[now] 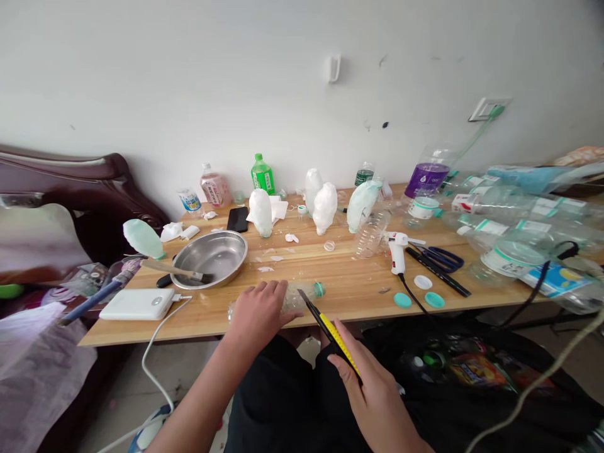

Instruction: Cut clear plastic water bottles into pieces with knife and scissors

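Observation:
My left hand (262, 311) is wrapped over a clear plastic bottle (297, 293) that lies on its side near the table's front edge. The bottle's green cap end points right. In my right hand (365, 380) is a yellow and black utility knife (333, 336), its blade out and angled up toward the bottle. The blade tip appears close to the bottle's side; whether it touches, I cannot tell. Part of the bottle is hidden under my left hand.
A metal bowl (231, 251) with a brush (189, 272) and a white power bank (136, 304) stand left. White-coated bottle shapes (324, 209) are behind. Rightward lie a hot glue gun (397, 253), scissors (442, 258), a black marker (438, 272) and several clear bottles (495, 228).

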`<control>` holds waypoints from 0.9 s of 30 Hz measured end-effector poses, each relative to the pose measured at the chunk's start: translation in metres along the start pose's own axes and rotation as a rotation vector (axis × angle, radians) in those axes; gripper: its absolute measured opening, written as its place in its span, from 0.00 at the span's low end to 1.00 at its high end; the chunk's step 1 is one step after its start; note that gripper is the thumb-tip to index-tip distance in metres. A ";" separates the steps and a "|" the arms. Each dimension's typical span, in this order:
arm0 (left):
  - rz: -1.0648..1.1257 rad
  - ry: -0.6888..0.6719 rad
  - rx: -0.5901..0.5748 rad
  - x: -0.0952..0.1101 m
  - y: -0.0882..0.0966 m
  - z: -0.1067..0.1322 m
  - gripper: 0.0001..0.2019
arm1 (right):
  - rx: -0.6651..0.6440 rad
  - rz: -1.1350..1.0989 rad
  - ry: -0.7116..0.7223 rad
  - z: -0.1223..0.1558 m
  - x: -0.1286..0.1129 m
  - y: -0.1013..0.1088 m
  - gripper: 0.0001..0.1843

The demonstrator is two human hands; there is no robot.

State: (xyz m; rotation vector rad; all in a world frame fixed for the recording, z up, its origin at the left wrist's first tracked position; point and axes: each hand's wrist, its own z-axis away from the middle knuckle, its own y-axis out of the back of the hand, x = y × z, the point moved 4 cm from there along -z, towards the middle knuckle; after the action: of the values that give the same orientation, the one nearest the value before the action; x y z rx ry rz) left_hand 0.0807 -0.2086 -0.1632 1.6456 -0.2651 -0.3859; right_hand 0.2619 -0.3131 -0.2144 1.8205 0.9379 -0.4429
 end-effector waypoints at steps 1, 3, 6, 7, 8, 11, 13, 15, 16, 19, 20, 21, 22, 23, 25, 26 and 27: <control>-0.010 -0.018 0.028 0.000 0.000 -0.001 0.27 | -0.006 -0.001 0.002 0.000 -0.001 0.000 0.29; -0.035 -0.029 0.065 -0.001 -0.001 -0.004 0.29 | -0.018 0.007 -0.012 -0.001 -0.003 0.000 0.28; -0.055 0.015 0.066 0.000 -0.005 -0.006 0.27 | -0.042 0.033 -0.035 -0.002 -0.005 -0.002 0.27; -0.055 0.031 0.052 0.000 -0.007 -0.006 0.27 | -0.050 0.043 -0.035 -0.001 -0.005 -0.003 0.27; -0.052 0.042 0.031 0.001 -0.009 -0.006 0.27 | -0.056 0.056 -0.033 -0.001 -0.005 -0.004 0.27; -0.053 0.047 -0.024 0.004 -0.013 -0.005 0.28 | -0.047 0.112 -0.029 -0.001 -0.006 -0.004 0.27; -0.052 0.034 -0.017 0.006 -0.012 -0.002 0.31 | -0.026 0.140 -0.022 -0.002 -0.009 -0.003 0.27; -0.038 0.017 0.000 0.008 -0.008 0.002 0.34 | -0.015 0.150 -0.011 -0.005 -0.013 -0.002 0.26; -0.022 0.005 -0.006 0.009 -0.006 0.004 0.34 | -0.019 0.157 -0.009 -0.006 -0.015 -0.002 0.26; 0.040 -0.017 -0.072 0.010 -0.001 0.007 0.32 | -0.057 0.221 -0.014 -0.006 -0.020 -0.003 0.27; 0.058 -0.019 -0.091 0.010 0.000 0.007 0.31 | -0.071 0.252 -0.014 -0.006 -0.021 -0.003 0.28; 0.069 -0.019 -0.100 0.010 0.001 0.005 0.31 | -0.081 0.283 -0.010 -0.006 -0.022 -0.002 0.28; 0.069 -0.023 -0.094 0.009 0.002 0.003 0.30 | -0.086 0.307 -0.001 -0.006 -0.023 -0.002 0.29; 0.058 -0.031 -0.075 0.009 0.003 0.000 0.30 | -0.089 0.326 0.011 -0.006 -0.025 -0.001 0.29; 0.022 -0.056 -0.020 0.008 0.003 -0.005 0.29 | -0.080 0.347 0.042 -0.007 -0.027 0.002 0.30; 0.006 -0.062 0.002 0.008 0.003 -0.007 0.28 | -0.073 0.354 0.058 -0.007 -0.028 0.002 0.30; -0.004 -0.058 0.013 0.007 0.002 -0.009 0.27 | -0.065 0.364 0.072 -0.008 -0.029 0.003 0.30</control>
State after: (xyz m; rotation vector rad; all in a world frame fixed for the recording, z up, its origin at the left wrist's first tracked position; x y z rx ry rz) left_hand 0.0911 -0.2032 -0.1614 1.6497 -0.3081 -0.4366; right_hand 0.2449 -0.3177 -0.1902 1.9063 0.6397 -0.1195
